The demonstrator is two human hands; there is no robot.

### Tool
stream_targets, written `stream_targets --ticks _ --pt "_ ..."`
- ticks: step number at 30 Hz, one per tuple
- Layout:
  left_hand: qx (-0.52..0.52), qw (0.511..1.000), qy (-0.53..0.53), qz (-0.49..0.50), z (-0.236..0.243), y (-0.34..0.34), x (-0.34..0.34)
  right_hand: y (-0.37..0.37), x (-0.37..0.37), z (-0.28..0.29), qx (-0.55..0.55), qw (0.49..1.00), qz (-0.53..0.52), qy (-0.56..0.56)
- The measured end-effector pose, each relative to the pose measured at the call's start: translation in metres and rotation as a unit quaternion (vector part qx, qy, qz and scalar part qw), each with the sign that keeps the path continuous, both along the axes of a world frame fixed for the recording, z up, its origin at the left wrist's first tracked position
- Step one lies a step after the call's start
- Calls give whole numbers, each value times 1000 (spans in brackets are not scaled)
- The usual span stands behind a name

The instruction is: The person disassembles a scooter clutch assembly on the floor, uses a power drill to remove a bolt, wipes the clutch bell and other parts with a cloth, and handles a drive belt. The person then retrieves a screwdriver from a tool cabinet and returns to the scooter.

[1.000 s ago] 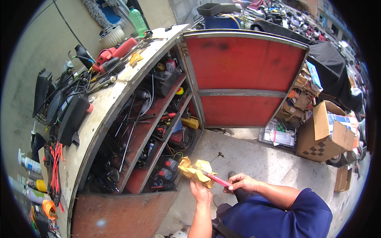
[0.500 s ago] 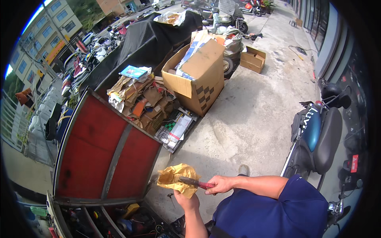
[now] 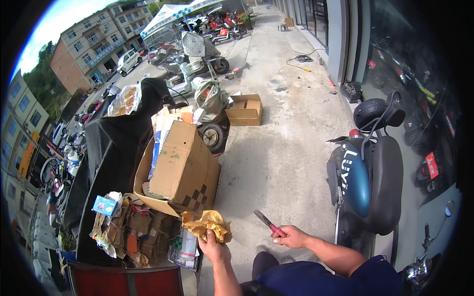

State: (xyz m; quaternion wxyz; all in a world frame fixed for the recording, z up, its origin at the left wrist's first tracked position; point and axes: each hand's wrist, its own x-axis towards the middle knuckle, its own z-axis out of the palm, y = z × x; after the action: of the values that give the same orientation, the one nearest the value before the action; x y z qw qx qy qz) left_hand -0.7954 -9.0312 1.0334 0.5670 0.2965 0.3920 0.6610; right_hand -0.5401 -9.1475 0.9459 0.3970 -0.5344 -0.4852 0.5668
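My left hand (image 3: 214, 249) grips a crumpled sheet of brown paper (image 3: 206, 224), its thumb pressed over the lower edge. What lies inside the folds, if anything, is hidden. To the right, my right hand (image 3: 295, 237) is closed around the red handle of a pair of pliers (image 3: 263, 218). Their dark metal jaws point up and to the left, apart from the paper, over the concrete.
At the left, a large cardboard box (image 3: 190, 167) stands beside a pile of flattened cardboard (image 3: 140, 224). Farther ahead sits a small open carton (image 3: 245, 111). A teal and black scooter (image 3: 358, 180) is parked on the right. A cable (image 3: 302, 59) lies on the pavement.
The view has swung up and to the right. The pliers have drawn away from the paper, so the two hands are farther apart. Both hands keep their hold.
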Motion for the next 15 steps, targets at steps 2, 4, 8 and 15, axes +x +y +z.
stream_targets --ticks 2,4,8,15 --pt "-15 1000 -4 -9 -7 54 31 40 34 -17 -146 983 -50 101" --pt "-10 999 -17 -26 -17 115 68 79 69 -38 -142 975 -142 98" --pt "-8 990 -69 -120 -22 237 140 134 155 -76 -258 930 -253 -62" --pt "-87 965 -53 -243 6 416 288 134 267 -143 -486 746 -453 -54"
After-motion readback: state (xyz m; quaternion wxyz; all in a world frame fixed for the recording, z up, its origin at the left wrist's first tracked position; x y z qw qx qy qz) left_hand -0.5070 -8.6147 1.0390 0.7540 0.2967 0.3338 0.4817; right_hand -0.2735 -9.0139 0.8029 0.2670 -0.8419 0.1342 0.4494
